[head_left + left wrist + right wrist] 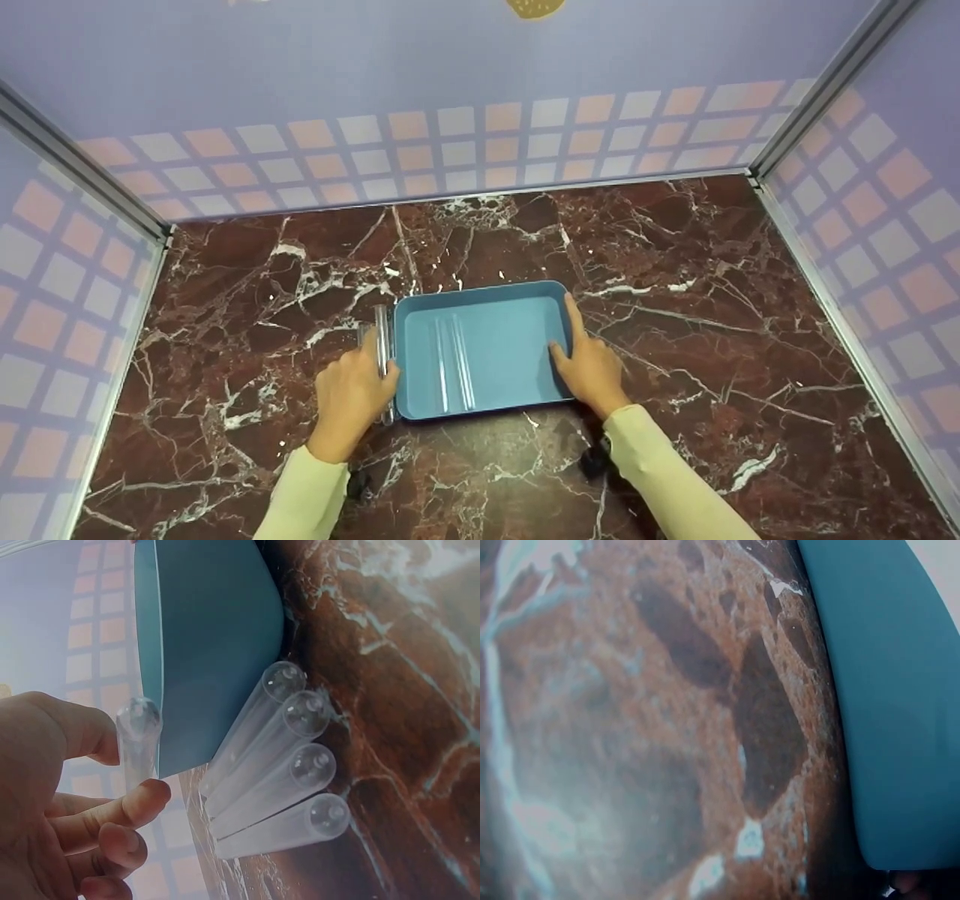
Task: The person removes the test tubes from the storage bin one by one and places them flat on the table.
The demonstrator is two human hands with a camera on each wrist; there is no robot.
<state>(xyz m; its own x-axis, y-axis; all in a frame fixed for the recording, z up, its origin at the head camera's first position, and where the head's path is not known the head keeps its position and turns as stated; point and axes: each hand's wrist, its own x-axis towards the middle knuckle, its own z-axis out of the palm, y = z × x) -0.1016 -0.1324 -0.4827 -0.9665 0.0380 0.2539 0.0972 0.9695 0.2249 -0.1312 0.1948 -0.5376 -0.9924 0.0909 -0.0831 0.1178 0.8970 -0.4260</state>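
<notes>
My left hand (350, 394) is at the left side of a blue rectangular tray (510, 352). Its thumb and fingers pinch a clear test tube (139, 739), rounded end toward the left wrist camera. Below that hand, several more clear test tubes (307, 769) lie side by side on the marbled surface, along the tray's outer wall. Inside the tray, in its left half, two clear tubes (463, 364) lie roughly parallel. My right hand (596, 371) grips the tray's right side, thumb over the rim and index finger along the outside. The right wrist view shows mostly the tray's wall (900, 727).
The tray rests on a dark red marbled tabletop (712, 315) with white veins. Lilac panels (450, 67) with pink and white squares enclose it at the back, left and right, joined by grey metal corner posts (825, 82).
</notes>
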